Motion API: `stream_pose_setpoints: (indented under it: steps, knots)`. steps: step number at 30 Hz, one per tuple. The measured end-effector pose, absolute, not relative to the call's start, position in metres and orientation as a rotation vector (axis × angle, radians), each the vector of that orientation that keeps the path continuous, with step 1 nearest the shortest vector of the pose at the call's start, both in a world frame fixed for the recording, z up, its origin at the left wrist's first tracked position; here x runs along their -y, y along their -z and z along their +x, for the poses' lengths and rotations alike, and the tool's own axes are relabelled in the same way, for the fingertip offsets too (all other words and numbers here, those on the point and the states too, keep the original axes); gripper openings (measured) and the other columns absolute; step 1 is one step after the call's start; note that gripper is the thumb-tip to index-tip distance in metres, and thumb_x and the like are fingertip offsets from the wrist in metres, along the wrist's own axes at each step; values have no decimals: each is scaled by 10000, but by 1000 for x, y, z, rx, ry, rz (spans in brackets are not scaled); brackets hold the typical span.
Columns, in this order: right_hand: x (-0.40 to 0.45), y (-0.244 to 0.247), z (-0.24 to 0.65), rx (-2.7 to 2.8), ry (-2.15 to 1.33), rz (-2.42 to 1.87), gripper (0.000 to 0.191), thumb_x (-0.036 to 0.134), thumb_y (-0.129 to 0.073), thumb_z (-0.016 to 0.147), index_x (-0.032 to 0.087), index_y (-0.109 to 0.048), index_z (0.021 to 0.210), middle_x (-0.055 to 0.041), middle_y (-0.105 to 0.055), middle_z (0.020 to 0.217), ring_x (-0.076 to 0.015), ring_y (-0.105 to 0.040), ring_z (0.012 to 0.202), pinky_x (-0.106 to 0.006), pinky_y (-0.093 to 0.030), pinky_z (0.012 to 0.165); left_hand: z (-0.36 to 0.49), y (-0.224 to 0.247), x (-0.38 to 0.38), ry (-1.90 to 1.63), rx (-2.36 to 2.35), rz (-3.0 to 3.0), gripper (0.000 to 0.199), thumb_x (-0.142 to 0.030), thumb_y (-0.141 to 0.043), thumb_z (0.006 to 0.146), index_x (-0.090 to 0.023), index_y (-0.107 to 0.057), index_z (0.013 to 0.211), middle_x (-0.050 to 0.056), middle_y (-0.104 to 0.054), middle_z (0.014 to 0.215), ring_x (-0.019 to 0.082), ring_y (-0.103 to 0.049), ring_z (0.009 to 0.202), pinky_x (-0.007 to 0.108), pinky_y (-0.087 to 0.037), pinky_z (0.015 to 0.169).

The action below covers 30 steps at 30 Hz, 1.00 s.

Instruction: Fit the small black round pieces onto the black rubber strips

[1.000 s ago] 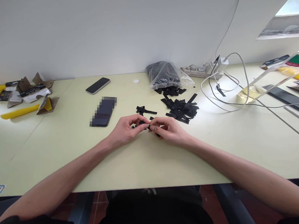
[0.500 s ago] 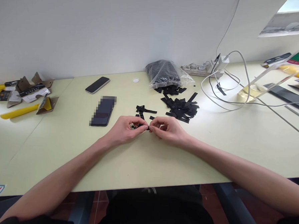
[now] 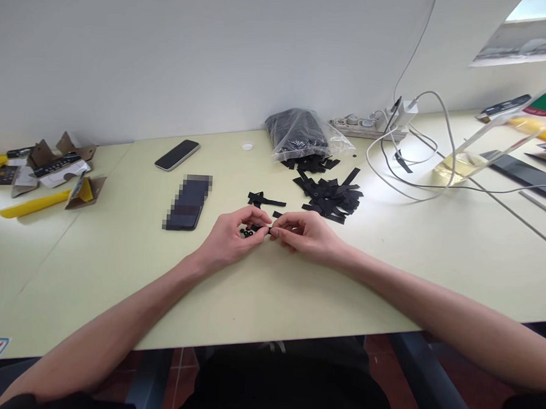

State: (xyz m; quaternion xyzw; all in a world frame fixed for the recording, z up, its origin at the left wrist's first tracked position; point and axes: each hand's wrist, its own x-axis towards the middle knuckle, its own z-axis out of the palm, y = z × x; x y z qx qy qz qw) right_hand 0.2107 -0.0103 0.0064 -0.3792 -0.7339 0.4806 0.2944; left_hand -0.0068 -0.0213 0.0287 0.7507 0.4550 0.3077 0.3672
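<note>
- Along the far edge of the pale green desk (image 3: 113,281), a power strip (image 3: 366,129) with a white charger (image 3: 404,114) plugged in, and a white cable (image 3: 393,188) looping across the desk on the right
- Far left, folded cardboard pieces (image 3: 85,193) and a yellow plastic bar (image 3: 34,204), well apart from both hands
- Left of centre, a black smartphone (image 3: 177,155) towards the far edge and a second phone (image 3: 188,203), partly pixelated, near the left hand
- Far right, a clear plastic panel (image 3: 460,168) tilted over the desk, and a dark flat slab (image 3: 521,175) beyond it
- Left hand (image 3: 229,239) curled and closed, fingertips pinching a short black strip (image 3: 260,228) near the middle of the desk
- Right hand (image 3: 305,235) partly closed, thumb and forefinger gripping the other end of the same strip, both hands nearly touching
- Small black rings (image 3: 246,232) just under the left fingers; whether on the desk or in the hand, impossible to tell
- Just beyond the hands, a small group of black strips (image 3: 264,199) and, to the right, a loose heap of black strips (image 3: 331,197)
- Far centre, a clear plastic bag (image 3: 297,134) packed with black strips, more strips scattered at its near side
</note>
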Motion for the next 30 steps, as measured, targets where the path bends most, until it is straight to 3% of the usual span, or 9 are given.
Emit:
stream_pose_setpoints:
  steps: [5, 11, 18, 23, 30]
  knots:
    - [10, -6, 211, 1967, -1252, -943, 245, 365, -567, 973, 166, -684, 891, -3, -584, 722, -102, -484, 606, -247, -338, 546, -7, -29, 20, -762, -1165, 1895, 240, -314, -623, 910, -197, -684, 1111, 68, -746, 1055, 204, -691, 990, 265, -527, 757]
    - [10, -2, 210, 1924, -1276, -973, 248, 387, -574, 975, 177, -704, 959, -11, -610, 757, -107, -510, 605, -247, -359, 541, -7, -33, 21, -750, -1159, 1907, 181, -318, -610, 916, -191, -728, 967, 51, -745, 980, 186, -672, 889, 254, -507, 691]
    - [11, 0, 209, 1838, -1313, -1024, 271, 415, -580, 963, 170, -691, 929, -29, -629, 745, -116, -542, 589, -246, -387, 505, -16, -37, 11, -776, -1266, 1977, 214, -358, -633, 914, -204, -705, 1045, 46, -730, 954, 183, -662, 880, 267, -505, 736]
    - [12, -1, 209, 1754, -1353, -1070, 240, 387, -593, 943, 163, -673, 905, -49, -648, 790, -121, -583, 602, -240, -456, 503, -39, -51, -2, -560, -1354, 2065, 218, -398, -630, 920, -207, -734, 924, 50, -738, 923, 181, -641, 777, 260, -452, 614]
    - [10, -3, 210, 1724, -1366, -1096, 231, 383, -595, 945, 167, -671, 913, -44, -647, 795, -110, -577, 597, -233, -479, 512, -40, -51, -1, -431, -1270, 2225, 221, -395, -621, 929, -231, -768, 946, 60, -733, 958, 204, -644, 839, 291, -482, 706]
